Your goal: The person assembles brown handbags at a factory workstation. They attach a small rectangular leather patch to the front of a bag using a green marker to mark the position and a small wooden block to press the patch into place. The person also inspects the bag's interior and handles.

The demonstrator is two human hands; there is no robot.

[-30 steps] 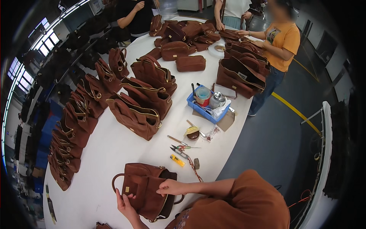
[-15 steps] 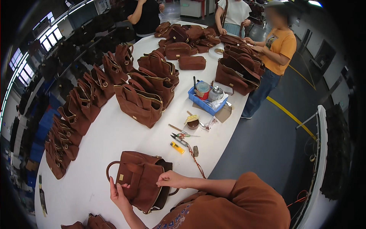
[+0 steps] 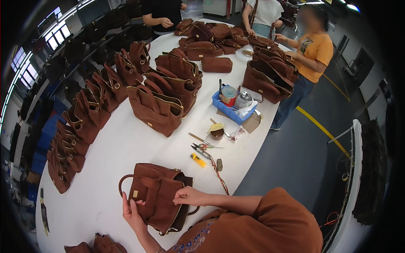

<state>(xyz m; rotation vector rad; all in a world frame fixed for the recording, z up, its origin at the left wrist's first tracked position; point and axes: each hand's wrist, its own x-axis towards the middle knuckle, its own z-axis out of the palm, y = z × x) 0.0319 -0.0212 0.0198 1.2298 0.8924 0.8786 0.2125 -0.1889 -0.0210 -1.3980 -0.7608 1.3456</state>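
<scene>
A brown suede handbag [image 3: 155, 192] lies flat on the white table [image 3: 105, 168] just in front of me, its round handle pointing left and its mouth to the right. My left hand [image 3: 133, 212] holds the bag's near front edge from below, thumb on the front panel by a small gold plate. My right hand [image 3: 190, 196] pinches the edge of the bag's opening on the right side. A strap loop sticks out under that hand.
Many brown handbags [image 3: 156, 109] stand in rows across the table's left and middle. A blue tray [image 3: 233, 105] with jars, scissors [image 3: 201, 147], a yellow tool [image 3: 198, 160] and a small cup [image 3: 217, 133] lie right of centre. Three people work at the far end.
The bag and both hands sit slightly lower and further right in view as my head shifted. My right hand has closed onto the bag's opening edge.
</scene>
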